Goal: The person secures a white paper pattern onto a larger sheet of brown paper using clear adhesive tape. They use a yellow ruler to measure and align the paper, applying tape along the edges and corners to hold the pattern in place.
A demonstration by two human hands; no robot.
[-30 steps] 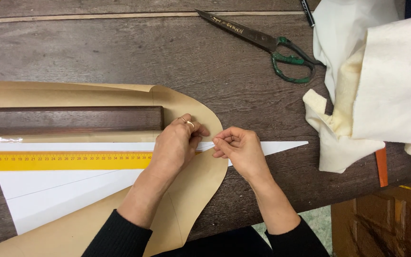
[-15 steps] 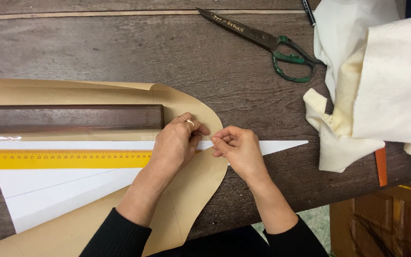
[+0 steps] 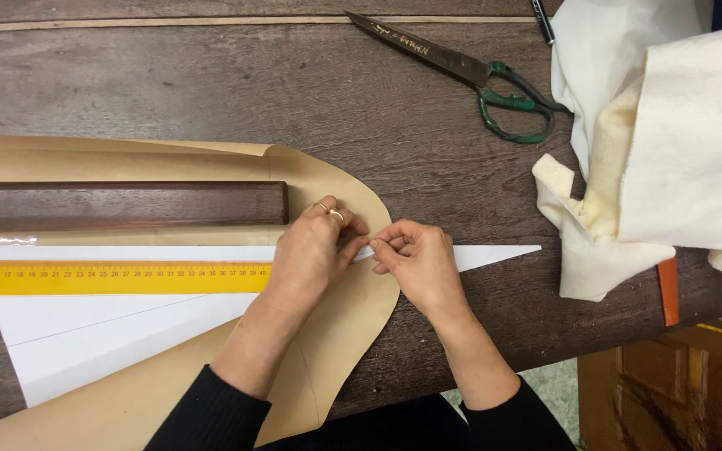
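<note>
White paper triangle [image 3: 127, 334] lies flat on a tan pattern sheet [image 3: 336, 351] on the dark wooden table [image 3: 211, 83], its long point reaching right past the sheet's curved edge. Left hand [image 3: 315, 250] presses down on the paper; right hand [image 3: 415, 263] pinches something small at the paper's upper edge, item too small to identify. Yellow ruler [image 3: 110, 278] lies across the paper, a dark wood bar [image 3: 119, 206] above it. Green-handled scissors [image 3: 470, 71] and cream cloth [image 3: 670, 150] well apart, upper right.
</note>
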